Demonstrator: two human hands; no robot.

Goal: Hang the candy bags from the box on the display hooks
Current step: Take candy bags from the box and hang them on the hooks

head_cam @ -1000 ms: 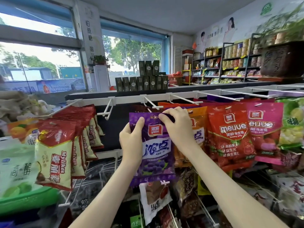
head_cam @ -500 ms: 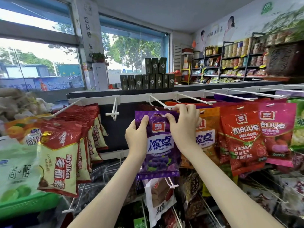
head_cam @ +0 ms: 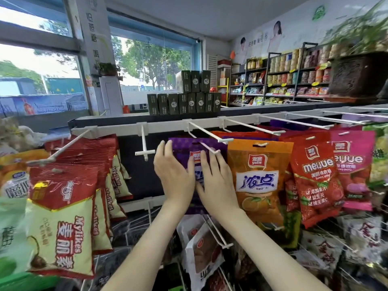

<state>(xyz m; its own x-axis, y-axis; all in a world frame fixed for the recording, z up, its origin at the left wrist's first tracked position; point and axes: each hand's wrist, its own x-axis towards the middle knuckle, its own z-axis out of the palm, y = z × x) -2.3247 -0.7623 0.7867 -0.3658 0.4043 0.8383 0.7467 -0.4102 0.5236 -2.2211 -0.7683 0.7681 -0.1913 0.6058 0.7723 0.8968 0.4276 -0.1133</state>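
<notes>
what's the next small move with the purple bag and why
Probably draw both hands off: the hook tip shows in front of the purple bag, so it seems hung, and the left hand and right hand lie flat on it, gripping nothing.

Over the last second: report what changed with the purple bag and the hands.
The purple bag rose and slid back onto the hook. The left hand and right hand let go of its top corners and now lie flat on its front, fingers straight. The orange bag and red bag beside it hang as before.
</notes>
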